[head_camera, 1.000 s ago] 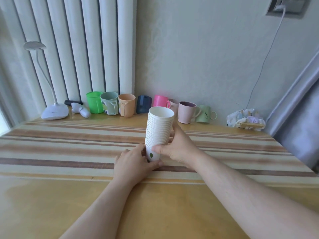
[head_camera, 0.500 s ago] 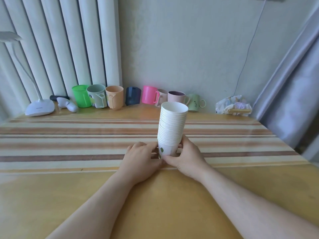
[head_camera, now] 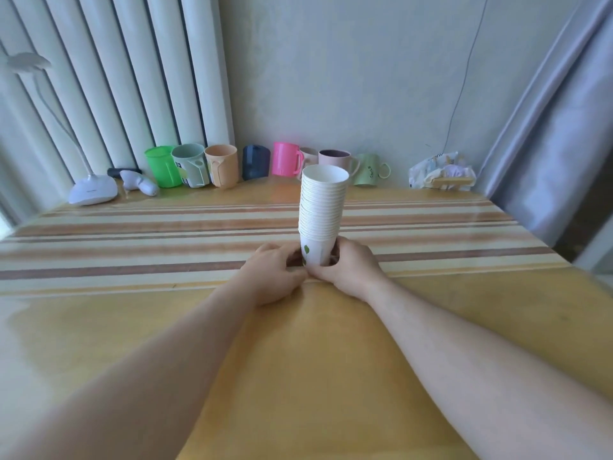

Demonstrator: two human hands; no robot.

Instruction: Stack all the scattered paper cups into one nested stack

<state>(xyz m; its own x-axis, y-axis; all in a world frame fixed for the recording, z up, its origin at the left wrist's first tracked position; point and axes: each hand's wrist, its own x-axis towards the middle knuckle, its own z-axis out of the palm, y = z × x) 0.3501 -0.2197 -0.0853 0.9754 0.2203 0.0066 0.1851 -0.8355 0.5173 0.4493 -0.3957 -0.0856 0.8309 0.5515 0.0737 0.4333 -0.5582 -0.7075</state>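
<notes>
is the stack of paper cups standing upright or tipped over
Upright: the paper cup stack stands on the table, open rim up, both hands around its base.

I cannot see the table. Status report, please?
Both hands closed on stack base. Paper cup stack upright, nested. No loose paper cups visible.

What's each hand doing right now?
Left hand: closed on the base of the paper cup stack.
Right hand: closed on the same base.

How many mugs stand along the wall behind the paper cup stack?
8, left to right: green, grey, orange, navy, pink, a pale one mostly hidden, mauve partly behind the stack, light green. More may be hidden.
</notes>
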